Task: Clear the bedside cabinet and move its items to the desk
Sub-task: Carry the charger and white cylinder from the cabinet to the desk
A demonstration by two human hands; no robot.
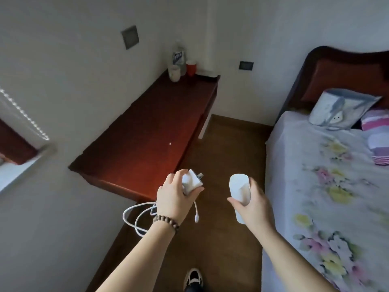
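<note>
My left hand grips a white charger plug just past the near corner of the dark red desk; its white cable dangles in loops below the hand. My right hand holds a white oblong object upright over the floor, between desk and bed. At the far end of the desk stand a clear bottle, a white cup, a red cup and a flat light item. The bedside cabinet is not in sight.
A bed with a floral sheet, pillows and a dark headboard fills the right side. Brown floor runs between bed and desk. A window sill is at left. My shoe shows at the bottom.
</note>
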